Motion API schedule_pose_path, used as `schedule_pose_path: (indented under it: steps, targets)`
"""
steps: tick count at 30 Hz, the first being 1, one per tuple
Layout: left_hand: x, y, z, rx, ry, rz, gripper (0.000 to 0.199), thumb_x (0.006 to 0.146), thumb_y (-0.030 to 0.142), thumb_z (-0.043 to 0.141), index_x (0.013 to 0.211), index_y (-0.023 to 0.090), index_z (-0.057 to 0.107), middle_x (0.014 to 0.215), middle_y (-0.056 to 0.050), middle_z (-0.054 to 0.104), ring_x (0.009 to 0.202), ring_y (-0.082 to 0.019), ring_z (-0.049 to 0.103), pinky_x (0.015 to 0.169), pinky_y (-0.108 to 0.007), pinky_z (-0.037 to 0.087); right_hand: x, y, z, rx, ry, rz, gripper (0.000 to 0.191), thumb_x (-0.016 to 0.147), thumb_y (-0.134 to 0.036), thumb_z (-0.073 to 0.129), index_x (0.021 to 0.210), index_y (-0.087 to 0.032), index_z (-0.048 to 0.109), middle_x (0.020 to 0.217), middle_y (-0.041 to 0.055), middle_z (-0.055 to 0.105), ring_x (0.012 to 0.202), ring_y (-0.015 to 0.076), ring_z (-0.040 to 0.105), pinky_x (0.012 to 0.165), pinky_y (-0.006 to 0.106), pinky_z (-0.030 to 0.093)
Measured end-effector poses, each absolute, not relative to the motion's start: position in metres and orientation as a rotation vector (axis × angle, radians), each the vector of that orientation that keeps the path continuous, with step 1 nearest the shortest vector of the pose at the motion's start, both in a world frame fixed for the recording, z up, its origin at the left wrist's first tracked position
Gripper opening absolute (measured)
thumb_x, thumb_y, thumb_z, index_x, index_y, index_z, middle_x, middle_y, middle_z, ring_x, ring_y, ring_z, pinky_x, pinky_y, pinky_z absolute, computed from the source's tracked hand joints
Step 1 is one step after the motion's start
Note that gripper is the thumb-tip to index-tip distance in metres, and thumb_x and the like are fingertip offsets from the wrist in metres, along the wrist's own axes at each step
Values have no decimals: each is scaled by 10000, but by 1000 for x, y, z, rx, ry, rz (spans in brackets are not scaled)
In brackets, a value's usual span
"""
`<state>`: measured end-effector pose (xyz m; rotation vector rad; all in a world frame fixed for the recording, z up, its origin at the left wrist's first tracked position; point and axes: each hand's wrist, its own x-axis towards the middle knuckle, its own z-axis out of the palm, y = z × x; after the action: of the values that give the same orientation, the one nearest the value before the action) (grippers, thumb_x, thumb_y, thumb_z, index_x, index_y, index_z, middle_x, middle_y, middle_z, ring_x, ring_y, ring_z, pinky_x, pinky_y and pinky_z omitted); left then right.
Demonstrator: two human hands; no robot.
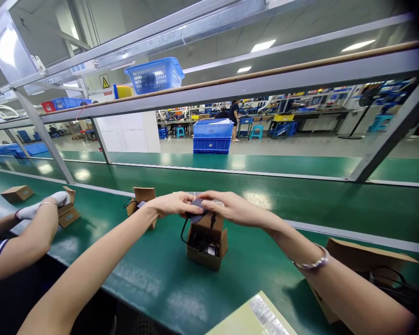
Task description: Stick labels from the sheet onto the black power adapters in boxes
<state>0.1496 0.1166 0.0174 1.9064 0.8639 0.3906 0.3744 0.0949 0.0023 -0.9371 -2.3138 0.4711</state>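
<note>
Left hand (172,204) and right hand (228,205) both pinch the dark device (198,216), one per side, fingers nearly closed; it's above the open box (200,259), near the far flap; long axis unclear.

A plain green, glossy flat-topped table (153,274) and a perforated blue plastic basket (155,76) are seen.

A single camera worn on the person's head looks forward and slightly down across the green worktop (153,260), from above its near edge, taking in the long far edge and the workshop floor (282,144) beyond; the forearms enter close below the lens.
</note>
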Motion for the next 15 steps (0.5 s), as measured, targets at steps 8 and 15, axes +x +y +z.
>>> schedule_pose_path:
  steps: [8, 15]
  targets:
    - [144, 119, -5, 1937, 731, 580, 366, 838, 456, 683, 1063, 173, 622, 977, -42, 678, 966, -158, 602, 875, -276, 445, 385, 110, -17, -912, -2016, 789, 443, 911, -597, 509, 735, -193, 544, 681, -20, 565, 651, 140, 502, 607, 266, 377]
    - [140, 142, -37, 2032, 974, 741, 342, 918, 462, 502, 814, 154, 609, 822, -50, 651, 783, -164, 610, 676, -271, 511, 407, 107, -52, -963, -1711, 901, 524, 890, -685, 487, 687, -202, 479, 635, -42, 463, 581, 112, 373, 557, 263, 302]
